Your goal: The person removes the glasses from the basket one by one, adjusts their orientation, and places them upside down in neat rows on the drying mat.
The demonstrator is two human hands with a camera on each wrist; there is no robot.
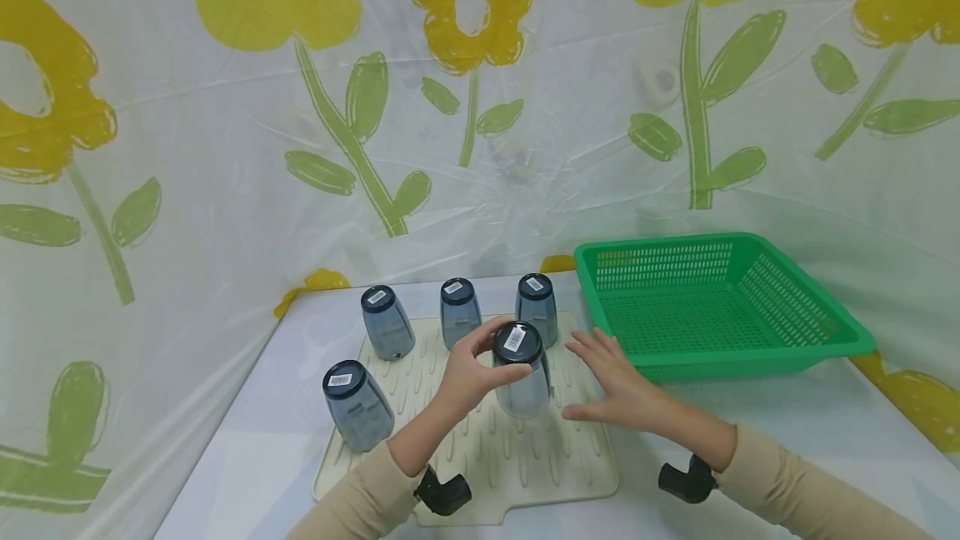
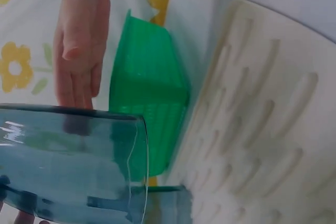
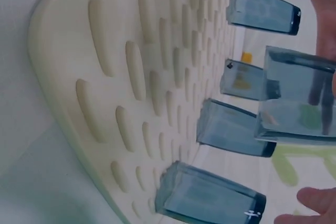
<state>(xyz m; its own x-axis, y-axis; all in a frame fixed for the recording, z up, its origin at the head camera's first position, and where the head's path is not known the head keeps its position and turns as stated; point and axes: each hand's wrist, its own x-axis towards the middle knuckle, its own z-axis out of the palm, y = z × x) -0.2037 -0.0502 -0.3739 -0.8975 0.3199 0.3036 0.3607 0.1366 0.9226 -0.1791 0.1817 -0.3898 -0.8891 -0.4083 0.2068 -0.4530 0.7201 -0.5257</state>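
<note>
My left hand (image 1: 471,369) grips an upside-down blue-tinted glass (image 1: 525,377) near its dark base, which bears a white label. The wrist views show this glass (image 2: 68,156) raised off the cream drying mat (image 1: 517,473), its rim pointing down. To the right of the glass is my right hand (image 1: 618,386), fingers spread, holding nothing and apart from it. Upside down on the mat stand more such glasses: one at the back right (image 1: 542,319), one at the back middle (image 1: 460,323), one at the back left (image 1: 390,330) and one at the left (image 1: 362,417).
A green plastic basket (image 1: 750,361) with slotted walls sits at the back right, beyond my right hand. The mat has raised ridges and lies on a white table (image 1: 240,432). Behind hangs a flower-patterned sheet (image 1: 555,132).
</note>
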